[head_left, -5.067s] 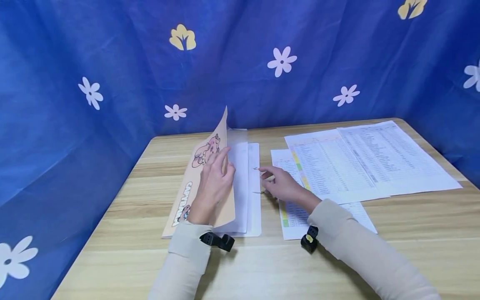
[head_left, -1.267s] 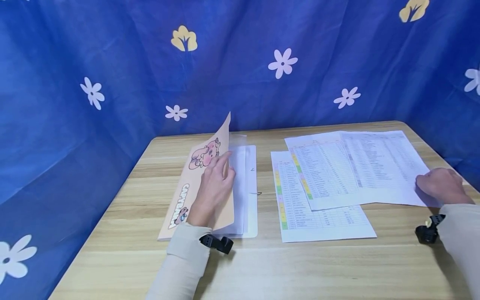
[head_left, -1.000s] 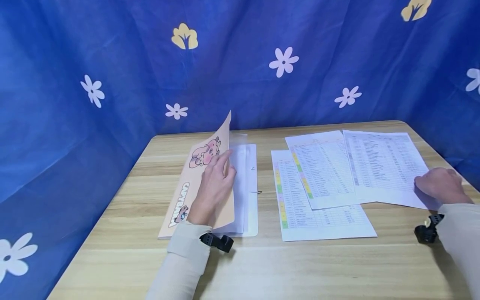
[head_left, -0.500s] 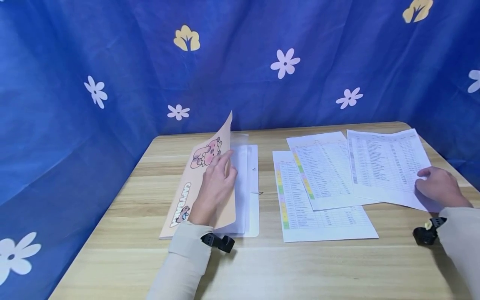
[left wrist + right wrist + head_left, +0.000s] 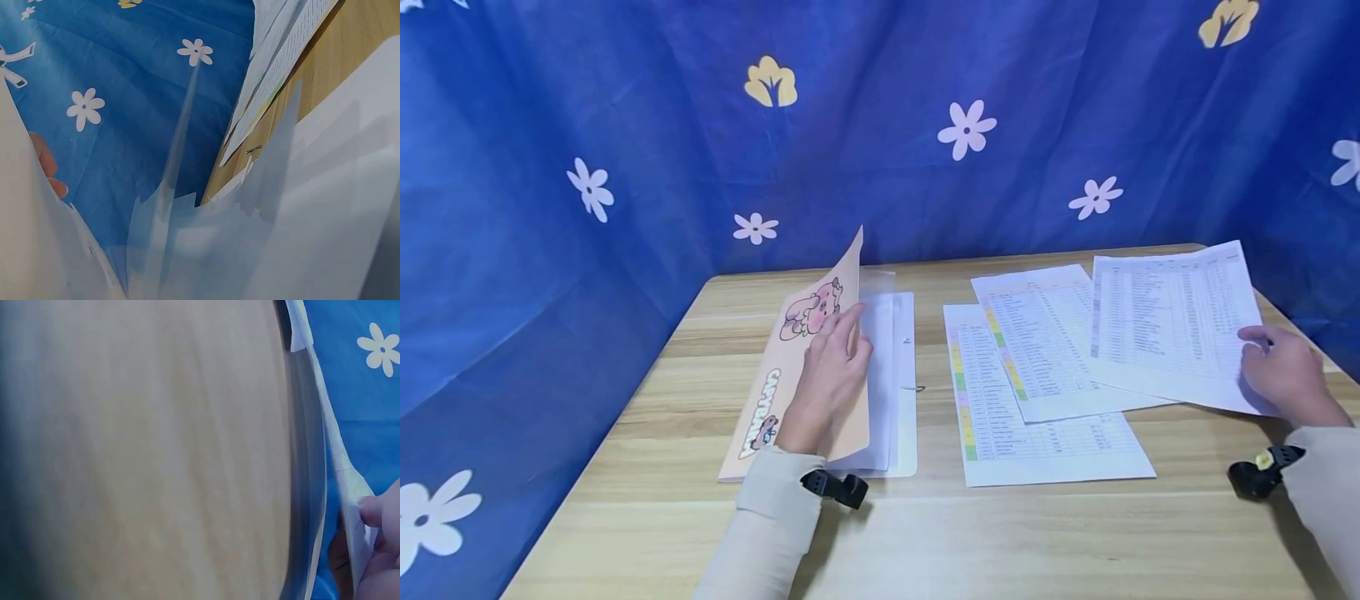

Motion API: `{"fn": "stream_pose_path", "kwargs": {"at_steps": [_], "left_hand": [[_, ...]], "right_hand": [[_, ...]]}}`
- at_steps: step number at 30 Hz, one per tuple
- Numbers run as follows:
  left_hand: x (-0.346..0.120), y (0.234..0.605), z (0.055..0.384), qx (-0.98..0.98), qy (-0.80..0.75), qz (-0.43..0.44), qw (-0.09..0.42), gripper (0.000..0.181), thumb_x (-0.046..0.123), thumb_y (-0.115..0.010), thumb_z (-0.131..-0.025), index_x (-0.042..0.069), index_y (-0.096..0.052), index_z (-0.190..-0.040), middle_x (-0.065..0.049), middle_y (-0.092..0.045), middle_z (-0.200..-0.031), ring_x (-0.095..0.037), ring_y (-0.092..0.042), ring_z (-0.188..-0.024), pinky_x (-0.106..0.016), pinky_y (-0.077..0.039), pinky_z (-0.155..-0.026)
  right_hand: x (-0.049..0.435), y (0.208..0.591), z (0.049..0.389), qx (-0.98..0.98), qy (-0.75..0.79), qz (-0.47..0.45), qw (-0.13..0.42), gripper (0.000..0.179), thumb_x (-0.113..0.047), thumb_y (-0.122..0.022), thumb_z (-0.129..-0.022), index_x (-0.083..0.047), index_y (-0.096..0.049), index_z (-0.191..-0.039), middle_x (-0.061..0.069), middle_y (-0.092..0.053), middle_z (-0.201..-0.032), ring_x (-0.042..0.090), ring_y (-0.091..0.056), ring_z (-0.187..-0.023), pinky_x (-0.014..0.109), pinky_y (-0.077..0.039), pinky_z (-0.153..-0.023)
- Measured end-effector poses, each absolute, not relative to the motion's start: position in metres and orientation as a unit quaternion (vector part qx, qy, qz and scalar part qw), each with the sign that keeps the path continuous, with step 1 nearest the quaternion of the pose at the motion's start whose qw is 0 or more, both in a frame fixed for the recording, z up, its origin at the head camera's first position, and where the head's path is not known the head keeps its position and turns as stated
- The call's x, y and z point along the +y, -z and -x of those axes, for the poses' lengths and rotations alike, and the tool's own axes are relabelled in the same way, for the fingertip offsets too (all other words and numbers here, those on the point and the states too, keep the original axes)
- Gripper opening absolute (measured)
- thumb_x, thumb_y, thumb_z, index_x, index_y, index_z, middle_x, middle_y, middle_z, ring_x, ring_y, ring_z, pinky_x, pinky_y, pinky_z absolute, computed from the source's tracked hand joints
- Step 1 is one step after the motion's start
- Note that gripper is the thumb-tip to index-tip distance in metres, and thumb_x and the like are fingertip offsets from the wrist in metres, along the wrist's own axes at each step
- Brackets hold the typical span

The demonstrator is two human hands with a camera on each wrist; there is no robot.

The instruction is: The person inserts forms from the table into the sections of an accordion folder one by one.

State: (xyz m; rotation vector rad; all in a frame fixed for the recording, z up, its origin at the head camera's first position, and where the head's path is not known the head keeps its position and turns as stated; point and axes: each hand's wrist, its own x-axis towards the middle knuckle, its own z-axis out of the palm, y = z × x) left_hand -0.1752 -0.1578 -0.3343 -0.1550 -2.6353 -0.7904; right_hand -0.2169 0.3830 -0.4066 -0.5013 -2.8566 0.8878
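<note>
My left hand (image 5: 831,367) holds the peach front cover of a folder (image 5: 760,358) partly raised, and its fingertips (image 5: 47,164) show at the cover's edge in the left wrist view. Inside lie white sheets and a clear plastic leaf (image 5: 178,237). On the folder's right strip sit thin metal prongs (image 5: 917,387). Over at the right, my right hand (image 5: 1285,367) pinches a printed sheet (image 5: 1176,325) by its lower right side, thumb on top. The sheet is lifted at a tilt and overlaps another printed sheet (image 5: 1045,342); the right wrist view shows it edge-on.
A third printed sheet (image 5: 1052,450) with coloured row marks lies partly under the second one. All rest on a wooden table (image 5: 1000,542). A blue flowered curtain (image 5: 865,125) hangs behind the table and on both sides.
My right hand has gone from the folder's prongs to the rightmost sheet, pinched it and raised it, so it stands apart from the sheet beside it. The left hand stays on the cover.
</note>
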Motion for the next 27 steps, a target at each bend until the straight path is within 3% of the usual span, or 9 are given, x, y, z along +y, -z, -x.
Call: {"fn": "stream_pose_path", "kwargs": {"at_steps": [11, 15, 21, 27], "left_hand": [[-0.158, 0.335, 0.175, -0.938, 0.284, 0.059, 0.192, 0.047, 0.026, -0.046, -0.092, 0.021, -0.047, -0.139, -0.011, -0.049, -0.138, -0.034, -0.045, -0.127, -0.048, -0.036, -0.106], [-0.159, 0.335, 0.174, -0.938, 0.283, 0.059, 0.192, 0.048, 0.027, -0.045, -0.092, 0.021, -0.047, -0.139, -0.011, -0.049, -0.137, -0.034, -0.046, -0.127, -0.048, -0.037, -0.105], [-0.159, 0.336, 0.174, -0.937, 0.281, 0.059, 0.2, 0.047, 0.024, -0.047, -0.091, 0.02, -0.049, -0.138, -0.012, -0.051, -0.135, -0.035, -0.048, -0.125, -0.049, -0.039, -0.103], [-0.158, 0.335, 0.174, -0.939, 0.28, 0.053, 0.192, 0.048, 0.026, -0.046, -0.092, 0.02, -0.048, -0.139, -0.01, -0.049, -0.137, -0.035, -0.047, -0.125, -0.048, -0.037, -0.105]], "right_hand": [[0.368, 0.393, 0.209, -0.922, -0.329, 0.164, 0.119, 0.047, -0.016, -0.032, -0.096, 0.005, -0.042, -0.137, 0.036, -0.038, -0.134, 0.048, -0.036, -0.114, 0.06, -0.033, -0.086], [0.36, 0.388, 0.21, -0.916, -0.341, 0.173, 0.12, 0.048, -0.019, -0.033, -0.096, 0.001, -0.04, -0.14, 0.034, -0.036, -0.138, 0.046, -0.037, -0.115, 0.059, -0.034, -0.086], [0.346, 0.382, 0.211, -0.908, -0.365, 0.156, 0.13, 0.048, -0.021, -0.034, -0.097, 0.001, -0.042, -0.139, 0.031, -0.032, -0.143, 0.047, -0.031, -0.129, 0.062, -0.027, -0.101], [0.334, 0.38, 0.21, -0.902, -0.383, 0.128, 0.156, 0.045, -0.019, -0.037, -0.095, 0.003, -0.049, -0.132, 0.031, -0.04, -0.139, 0.046, -0.036, -0.126, 0.058, -0.031, -0.097]]}}
